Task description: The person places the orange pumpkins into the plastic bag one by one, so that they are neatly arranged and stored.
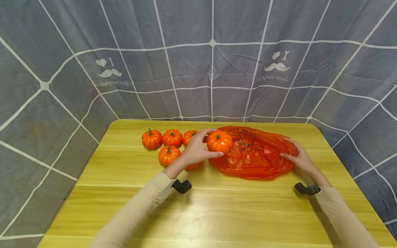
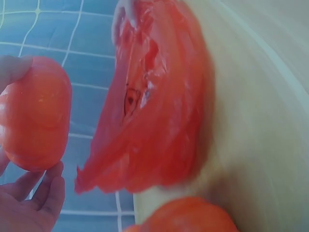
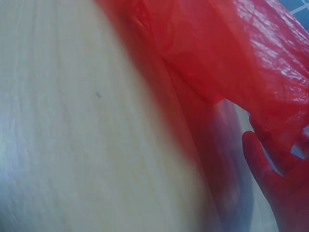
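My left hand (image 1: 198, 148) holds a small orange pumpkin (image 1: 220, 142) between thumb and fingers, raised at the left end of a red plastic bag (image 1: 260, 165). In the left wrist view, the pumpkin (image 2: 41, 116) sits between the thumb above and the fingertips below, apart from the bag (image 2: 164, 125). My right hand (image 1: 299, 158) is at the bag's right end, thumb spread from the fairly straight fingers, touching the film. The right wrist view shows red film (image 3: 207, 43) draped near the right hand's thumb and fingers (image 3: 289, 193). The bag's contents are hard to make out.
Several more pumpkins stand on the wooden table (image 1: 198, 213) to the left, including one at the far left (image 1: 152, 138) and one nearer (image 1: 169, 155); the left hand partly hides others. A grey curtain (image 1: 192, 69) with white lines hangs behind the table.
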